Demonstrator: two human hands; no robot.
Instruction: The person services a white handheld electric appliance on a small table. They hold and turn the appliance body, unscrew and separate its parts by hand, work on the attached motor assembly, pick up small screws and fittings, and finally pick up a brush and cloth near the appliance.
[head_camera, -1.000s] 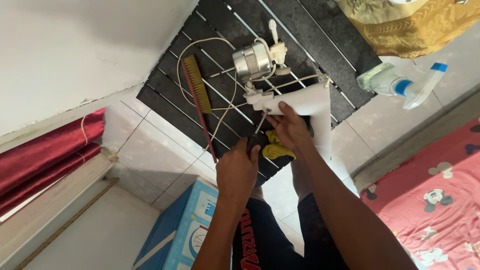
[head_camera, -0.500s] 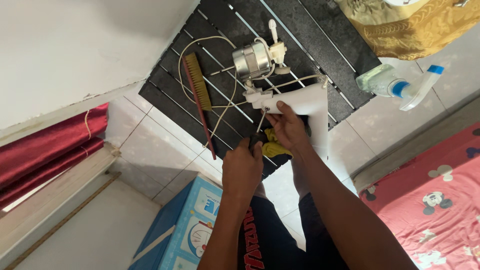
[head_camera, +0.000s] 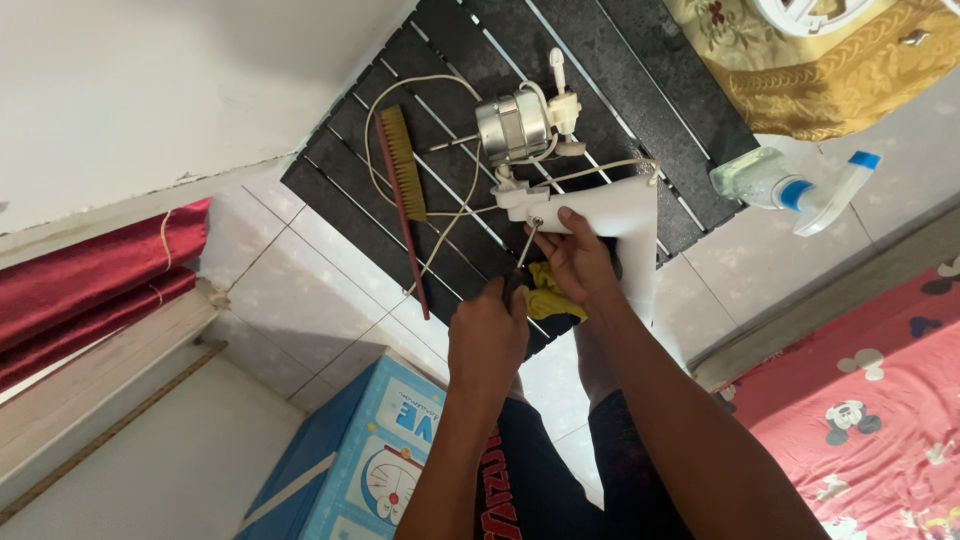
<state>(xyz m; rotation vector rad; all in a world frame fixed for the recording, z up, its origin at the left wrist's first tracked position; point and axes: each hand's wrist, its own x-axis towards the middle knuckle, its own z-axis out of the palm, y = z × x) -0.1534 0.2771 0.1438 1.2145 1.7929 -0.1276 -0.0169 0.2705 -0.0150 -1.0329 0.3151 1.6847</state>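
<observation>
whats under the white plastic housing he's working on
The white housing lies on a black slatted mat, which rests on pale floor tiles. The right hand steadies it; a yellow cloth lies beside it. What is directly beneath is hidden.

Left hand (head_camera: 487, 330): fingers curled into a closed fist, knuckles toward the camera, forearm bare and extended forward from the lower frame edge. Right hand (head_camera: 578, 262): palm down, fingers spread and pressing flat, thumb angled toward the left hand; bare forearm runs diagonally from lower right. Hands just beside each other.
</observation>
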